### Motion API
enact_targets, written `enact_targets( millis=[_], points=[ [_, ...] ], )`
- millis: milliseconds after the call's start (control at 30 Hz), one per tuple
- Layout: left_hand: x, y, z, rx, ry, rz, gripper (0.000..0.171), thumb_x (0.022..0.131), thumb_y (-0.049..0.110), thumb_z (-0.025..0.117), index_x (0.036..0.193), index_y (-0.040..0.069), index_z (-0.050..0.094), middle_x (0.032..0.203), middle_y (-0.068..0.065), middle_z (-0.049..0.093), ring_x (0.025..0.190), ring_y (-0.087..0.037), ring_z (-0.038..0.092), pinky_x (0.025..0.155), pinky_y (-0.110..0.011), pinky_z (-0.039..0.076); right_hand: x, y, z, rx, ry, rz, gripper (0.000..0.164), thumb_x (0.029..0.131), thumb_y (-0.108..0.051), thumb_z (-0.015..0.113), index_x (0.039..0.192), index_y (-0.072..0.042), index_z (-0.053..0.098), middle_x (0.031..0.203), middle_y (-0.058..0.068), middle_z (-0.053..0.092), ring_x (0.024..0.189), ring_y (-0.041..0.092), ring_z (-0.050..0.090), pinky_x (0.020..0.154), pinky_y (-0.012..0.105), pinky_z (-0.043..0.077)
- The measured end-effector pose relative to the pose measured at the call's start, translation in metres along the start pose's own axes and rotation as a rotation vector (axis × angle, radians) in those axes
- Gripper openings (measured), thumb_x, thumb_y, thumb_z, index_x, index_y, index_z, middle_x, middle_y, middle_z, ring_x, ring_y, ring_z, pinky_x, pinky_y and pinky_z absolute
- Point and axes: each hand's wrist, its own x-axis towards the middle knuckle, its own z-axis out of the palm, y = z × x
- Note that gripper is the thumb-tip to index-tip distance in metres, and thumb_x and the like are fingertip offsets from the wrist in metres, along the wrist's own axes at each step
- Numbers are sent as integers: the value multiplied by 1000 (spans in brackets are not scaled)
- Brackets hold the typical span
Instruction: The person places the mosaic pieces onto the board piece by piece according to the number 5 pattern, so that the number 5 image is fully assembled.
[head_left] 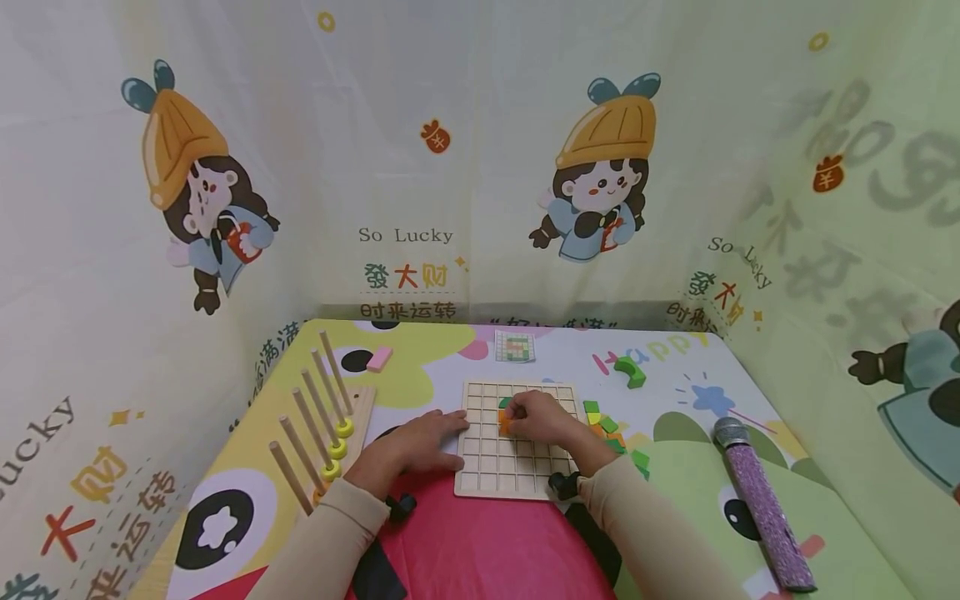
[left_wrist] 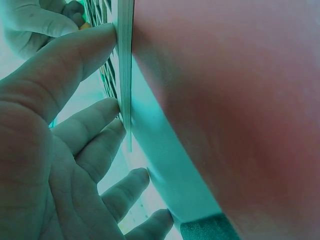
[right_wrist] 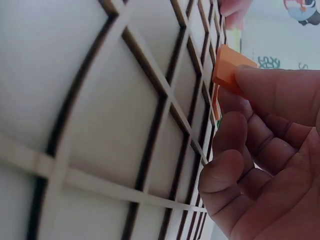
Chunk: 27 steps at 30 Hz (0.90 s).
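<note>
In the middle of the head view, the right hand point(head_left: 543, 417) pinches an orange tile point(right_wrist: 230, 70) between thumb and finger, just over the pale gridded board point(head_left: 468, 481). The right wrist view shows that tile at upper right, tilted against the grid, with more orange below it. A green tile point(head_left: 505, 402) sits on the board near the pinching fingers. The left hand point(head_left: 420, 442) is spread and grips nothing — its fingertips touch the board's left edge.

Loose green, yellow and orange tiles point(head_left: 610, 426) lie on the counter point(head_left: 427, 350) just right of the board. A printed grid card point(head_left: 514, 347) lies at its far side, above the board in the frame. A stand of wooden pegs point(head_left: 326, 383) with yellow rings point(head_left: 338, 449) is at left — a glittery microphone point(head_left: 765, 508) lies at lower right.
</note>
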Motion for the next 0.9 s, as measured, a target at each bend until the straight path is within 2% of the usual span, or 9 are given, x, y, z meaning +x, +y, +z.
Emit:
enact_targets(
  millis=[267, 767, 900],
  points=[
    [1, -3, 4, 18, 6, 3, 69, 89, 40, 79, 152, 24, 54, 165, 4, 42, 153, -33, 34, 117, -56, 39, 2, -3, 7, -46, -12, 50, 5, 92, -5, 72, 93, -10, 70, 85, -3, 65, 78, 14, 55, 75, 32, 49],
    [-2, -1, 0, 21, 7, 15, 70, 89, 39, 78, 152, 23, 54, 165, 2, 42, 153, -34, 33, 118, -56, 39, 5, -8, 10, -164, 8, 17, 4, 91, -11, 76, 89, -8, 73, 83, -2, 69, 77, 13, 58, 75, 34, 52],
    [-2, -1, 0, 17, 6, 14, 70, 89, 40, 79, 152, 23, 54, 165, 2, 42, 154, -35, 33, 118, -56, 39, 6, -8, 12, -175, 13, 23, 5, 90, -9, 77, 88, -11, 73, 81, -3, 68, 76, 13, 58, 74, 34, 52]
  ],
)
